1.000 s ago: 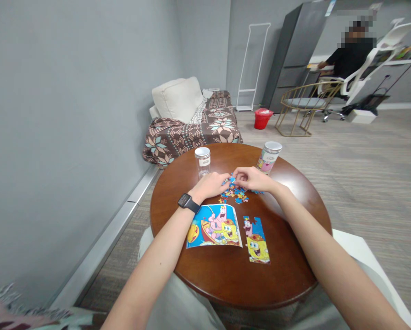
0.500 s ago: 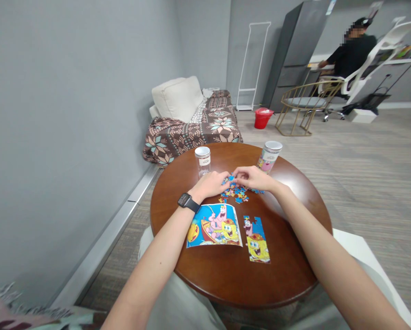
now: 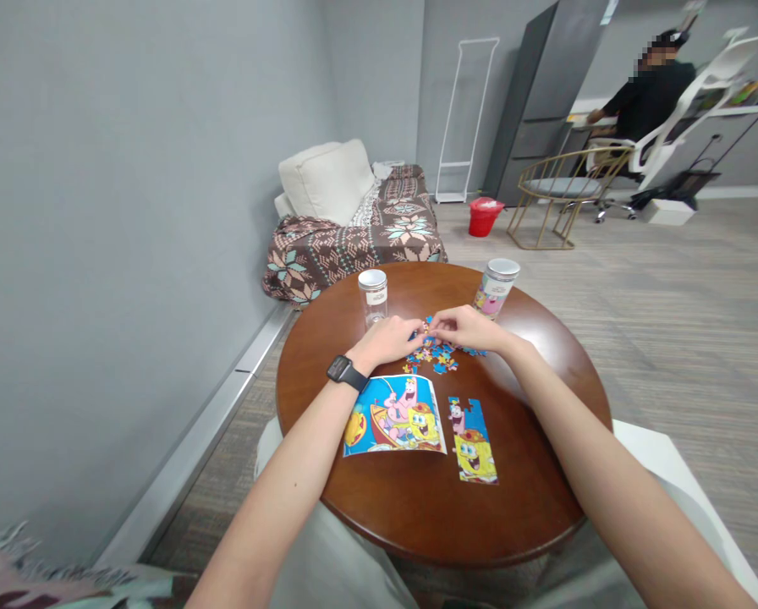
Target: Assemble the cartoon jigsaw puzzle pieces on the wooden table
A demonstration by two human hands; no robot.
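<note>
Loose jigsaw puzzle pieces point(image 3: 441, 359), mostly blue with some yellow and pink, lie in a pile on the round brown table point(image 3: 410, 524). My left hand point(image 3: 388, 340), with a black watch at the wrist, reaches the pile's left side, its fingers closed on a blue puzzle piece. Over the back of the pile, my right hand point(image 3: 463, 327) has fingertips and thumb pinched together at a puzzle piece, partly hidden by the fingers. A cartoon picture sheet point(image 3: 395, 414) lies nearer me, slightly curled. To its right is a joined puzzle section point(image 3: 474, 441) with a yellow face.
A clear jar point(image 3: 373, 298) with a silver lid stands behind my left hand, and a printed jar point(image 3: 497, 288) behind my right. Beyond the table are a sofa point(image 3: 385, 224) with a patterned cover, a red bin point(image 3: 484, 218), a gold-framed chair point(image 3: 560, 190) and a seated person point(image 3: 655, 97).
My fingers have shifted slightly among the pieces, and the right hand's fingertips have drawn closer together. The picture sheet, joined section and jars stay in place.
</note>
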